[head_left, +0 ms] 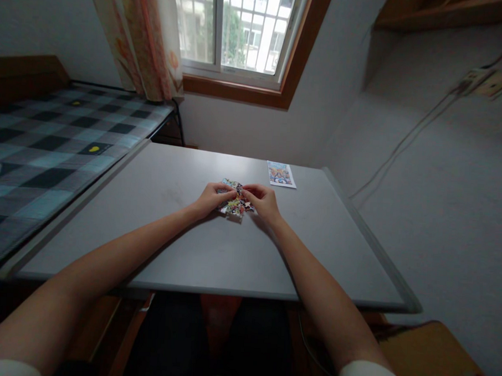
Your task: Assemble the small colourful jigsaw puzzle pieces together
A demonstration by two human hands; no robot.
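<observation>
A white wall [442, 180] fills the right side of the scene, with a cable [407, 139] running down it from a socket high on the right. To the far left lies a bed [45, 146] with a blue and black checked cover, its edge just beside the left rim of the table. At the far middle a window [241, 32] in a brown wooden frame looks out on a pale building, and a patterned curtain [141, 39] hangs at its left side, reaching down to the bed's far corner.

The grey table [215, 253] spreads across the middle, its top mostly bare. Near its far right edge lies a small printed card [281, 174], flat and well apart from the hands; nothing lies between it and them. At the near right corner, below the table, a brown wooden surface [431, 351] shows.

Both forearms reach out from the near edge and meet at the middle of the table. The left hand [211, 198] pinches the left side of a small cluster of colourful puzzle pieces [235, 203] with fingers curled on it. The right hand [265, 202] grips its right side likewise. The cluster sits between the two hands, low at the table top; whether it rests on the surface cannot be told.
</observation>
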